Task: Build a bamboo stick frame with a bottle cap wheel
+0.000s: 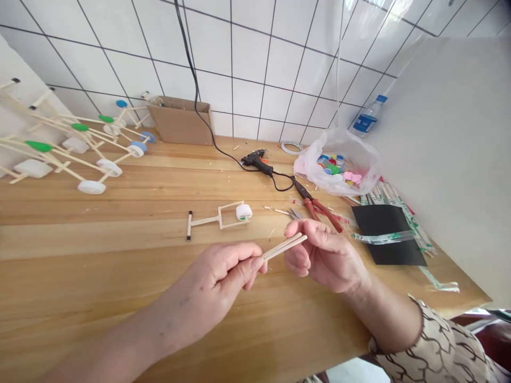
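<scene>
My left hand (231, 268) is closed, with thumb and fingers pinching a pair of wooden chopsticks (284, 247) that point up to the right. Around their free ends curves my right hand (325, 255), its fingers apart and not gripping them; whether a fingertip touches the wood I cannot tell. Just beyond, a small stick frame (219, 219) lies on the table, with a white bottle cap (244, 212) at its right end and a black-tipped crossbar (189, 226) at its left.
Finished-looking stick models with cap wheels (91, 186) stand at left by a cardboard box (181, 121). Behind my hands lie a corded glue gun (259, 161), red-handled pliers (315, 205), a tape roll (291, 147) and a bag of caps (339, 165). Black card (389, 252) lies at right.
</scene>
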Available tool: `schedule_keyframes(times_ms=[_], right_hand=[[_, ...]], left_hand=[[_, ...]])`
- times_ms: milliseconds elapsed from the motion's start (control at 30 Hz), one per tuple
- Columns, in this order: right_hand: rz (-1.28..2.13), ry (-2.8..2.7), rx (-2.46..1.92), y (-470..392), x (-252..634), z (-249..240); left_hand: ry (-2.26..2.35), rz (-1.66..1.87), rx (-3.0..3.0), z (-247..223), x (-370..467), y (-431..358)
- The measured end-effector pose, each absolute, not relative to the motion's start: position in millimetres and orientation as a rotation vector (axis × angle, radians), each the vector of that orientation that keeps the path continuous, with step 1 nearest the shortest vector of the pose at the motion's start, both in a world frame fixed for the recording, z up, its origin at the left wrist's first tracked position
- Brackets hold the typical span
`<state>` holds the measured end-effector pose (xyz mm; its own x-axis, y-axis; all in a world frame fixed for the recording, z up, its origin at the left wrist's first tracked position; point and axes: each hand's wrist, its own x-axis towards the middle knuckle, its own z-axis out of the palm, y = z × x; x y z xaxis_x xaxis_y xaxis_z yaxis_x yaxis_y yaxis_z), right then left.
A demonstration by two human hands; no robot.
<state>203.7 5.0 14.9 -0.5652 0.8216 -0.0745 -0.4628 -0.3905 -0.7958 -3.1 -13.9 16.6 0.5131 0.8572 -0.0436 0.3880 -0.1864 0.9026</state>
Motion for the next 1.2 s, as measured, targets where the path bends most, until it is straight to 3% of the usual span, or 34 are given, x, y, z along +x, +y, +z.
schedule_keyframes(times_ms=[1200], right_hand=[[1.992, -0.964, -0.755, 5.4, 200.7, 10.4]], left_hand=[[1.090, 0.570, 1.721, 24.2, 3.3, -14.1]])
